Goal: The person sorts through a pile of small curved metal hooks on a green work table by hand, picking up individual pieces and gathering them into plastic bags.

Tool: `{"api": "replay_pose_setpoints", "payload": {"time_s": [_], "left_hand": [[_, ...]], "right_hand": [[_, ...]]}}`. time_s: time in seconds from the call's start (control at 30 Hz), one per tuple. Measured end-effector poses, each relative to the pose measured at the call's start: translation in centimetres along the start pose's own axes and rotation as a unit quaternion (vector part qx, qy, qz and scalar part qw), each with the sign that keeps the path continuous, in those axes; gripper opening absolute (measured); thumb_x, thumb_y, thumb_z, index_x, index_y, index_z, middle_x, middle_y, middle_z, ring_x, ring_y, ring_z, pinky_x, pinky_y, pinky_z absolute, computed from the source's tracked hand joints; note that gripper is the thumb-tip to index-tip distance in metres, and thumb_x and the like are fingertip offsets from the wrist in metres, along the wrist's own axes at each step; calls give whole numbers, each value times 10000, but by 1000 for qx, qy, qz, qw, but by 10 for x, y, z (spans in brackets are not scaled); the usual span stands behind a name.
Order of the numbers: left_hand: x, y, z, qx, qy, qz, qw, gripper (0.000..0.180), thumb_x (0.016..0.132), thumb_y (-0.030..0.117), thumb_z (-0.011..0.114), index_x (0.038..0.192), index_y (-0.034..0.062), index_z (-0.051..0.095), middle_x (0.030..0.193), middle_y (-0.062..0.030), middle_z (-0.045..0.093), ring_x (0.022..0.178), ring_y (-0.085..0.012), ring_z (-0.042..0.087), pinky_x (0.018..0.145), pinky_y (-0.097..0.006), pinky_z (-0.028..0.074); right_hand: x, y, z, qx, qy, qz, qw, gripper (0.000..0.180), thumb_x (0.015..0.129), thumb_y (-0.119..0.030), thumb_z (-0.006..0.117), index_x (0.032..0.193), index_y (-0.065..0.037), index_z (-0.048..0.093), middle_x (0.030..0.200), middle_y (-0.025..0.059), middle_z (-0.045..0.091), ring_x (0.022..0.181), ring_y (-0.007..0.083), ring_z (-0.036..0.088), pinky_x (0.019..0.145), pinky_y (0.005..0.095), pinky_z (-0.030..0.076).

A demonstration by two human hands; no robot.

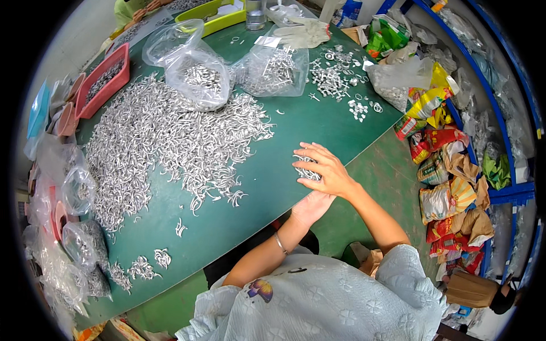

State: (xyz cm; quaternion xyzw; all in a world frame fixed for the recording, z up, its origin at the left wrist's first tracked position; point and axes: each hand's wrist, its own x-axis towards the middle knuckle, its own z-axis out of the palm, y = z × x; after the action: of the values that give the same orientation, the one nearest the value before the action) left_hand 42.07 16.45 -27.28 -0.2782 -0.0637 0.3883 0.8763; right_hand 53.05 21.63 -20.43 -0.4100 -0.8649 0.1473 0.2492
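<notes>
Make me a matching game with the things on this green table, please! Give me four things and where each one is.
Things:
1. right hand
2. red tray
3. white glove
4. left hand

Places:
A. far end of the table
B. palm up under the table's near edge
C. left side, beside the big pile of metal hooks
D. on a small bunch of metal pieces at the near edge

Pairs: 1-D, 2-C, 3-A, 4-B

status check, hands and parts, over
Right hand flat on a small bunch of metal hooks at table edge. Left hand cupped below. Nothing in the way.
</notes>
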Motion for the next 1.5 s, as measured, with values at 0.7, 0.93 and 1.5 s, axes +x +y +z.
{"api": "replay_pose_setpoints", "payload": {"time_s": [0.7,0.93,1.5], "left_hand": [[-14,9,-4,-116,39,10,992,512,962,392,434,1372,85,437,1419,-128,436,1346,-299,384,1152,-484,264],[-6,14,-5,17,71,14,997,583,972,421,385,1462,107,349,1504,-111,362,1395,-294,317,1158,-506,221],[-2,18,-8,129,54,9,990,569,997,407,325,1467,87,308,1506,-104,322,1399,-252,289,1162,-440,212]], "right_hand": [[-42,-34,23,-21,186,28,982,444,635,-242,771,1031,-68,670,1205,147,586,1224,375,497,1053,550,336],[-30,-20,31,-101,166,148,970,706,757,-450,702,1340,-99,512,1401,153,466,1346,387,369,1117,579,226],[-50,-24,63,96,262,-44,959,360,624,-161,806,952,-64,692,1149,139,600,1178,355,524,1038,519,365]]}}
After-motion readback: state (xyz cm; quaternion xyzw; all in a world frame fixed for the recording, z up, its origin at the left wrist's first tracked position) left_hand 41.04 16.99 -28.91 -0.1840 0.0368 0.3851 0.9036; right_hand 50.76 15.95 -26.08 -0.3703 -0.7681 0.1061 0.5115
